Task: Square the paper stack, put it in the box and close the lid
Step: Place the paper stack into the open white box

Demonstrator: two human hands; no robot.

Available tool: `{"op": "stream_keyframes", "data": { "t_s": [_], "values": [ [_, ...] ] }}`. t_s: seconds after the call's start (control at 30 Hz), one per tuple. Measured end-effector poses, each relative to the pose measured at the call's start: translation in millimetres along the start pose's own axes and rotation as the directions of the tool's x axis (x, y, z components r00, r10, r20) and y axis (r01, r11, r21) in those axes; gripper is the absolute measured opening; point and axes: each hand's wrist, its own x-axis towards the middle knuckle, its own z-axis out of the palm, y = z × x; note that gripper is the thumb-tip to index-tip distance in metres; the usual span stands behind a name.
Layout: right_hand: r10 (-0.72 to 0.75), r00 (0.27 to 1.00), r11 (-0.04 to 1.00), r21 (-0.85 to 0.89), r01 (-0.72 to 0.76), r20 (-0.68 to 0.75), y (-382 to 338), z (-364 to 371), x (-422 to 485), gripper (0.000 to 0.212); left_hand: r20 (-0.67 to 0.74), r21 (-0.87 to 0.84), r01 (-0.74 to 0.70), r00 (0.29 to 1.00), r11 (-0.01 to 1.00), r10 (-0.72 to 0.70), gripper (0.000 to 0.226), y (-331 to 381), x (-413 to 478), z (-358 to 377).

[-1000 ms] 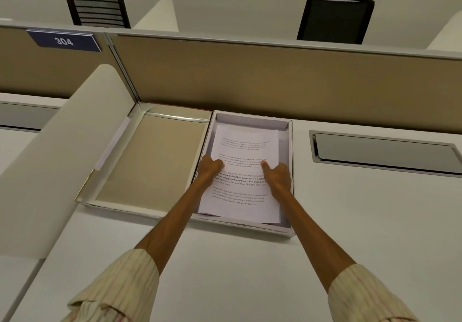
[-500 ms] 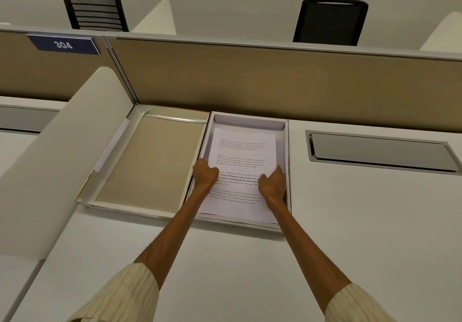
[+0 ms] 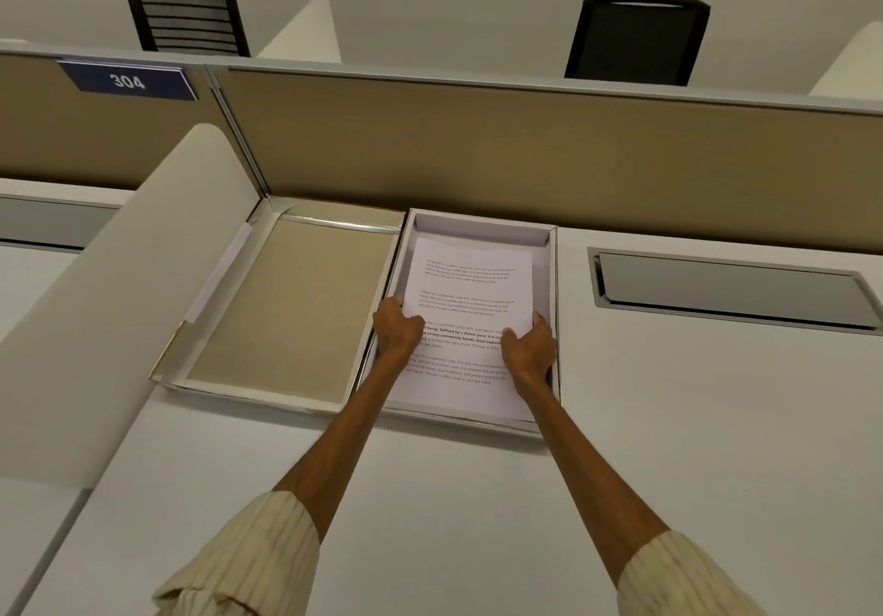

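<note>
Lying inside the white box (image 3: pixel 552 309), the paper stack (image 3: pixel 470 309) has its printed side up and its far edge near the back wall of the box. The left hand (image 3: pixel 395 333) grips the left edge of the stack, with the fingers curled and the thumb on the top sheet. The right hand (image 3: pixel 528 350) grips the right edge in the same way, close to the right wall of the box. The two hands are apart, one on each side of the sheets, and both are closed on the paper. The lid (image 3: pixel 286 309) is open and lies flat just beside the box on its left, with its beige inner side up. Box and lid rest on a white desk (image 3: pixel 693 424), against a tan partition (image 3: pixel 525 151). A blue sign (image 3: pixel 128 81) with the number 304 hangs on the partition at the left. Both sleeves are striped and pushed up on the forearms.
</note>
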Motion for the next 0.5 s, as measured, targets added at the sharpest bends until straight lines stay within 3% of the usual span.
{"op": "stream_keyframes", "data": {
  "t_s": [0.5],
  "values": [
    [-0.122,0.991,0.977,-0.167,0.131,0.060,-4,-6,-8,0.063,0.032,0.166,-0.170,0.985,0.971,0.167,0.024,-10,-12,-1]
  ]
}}
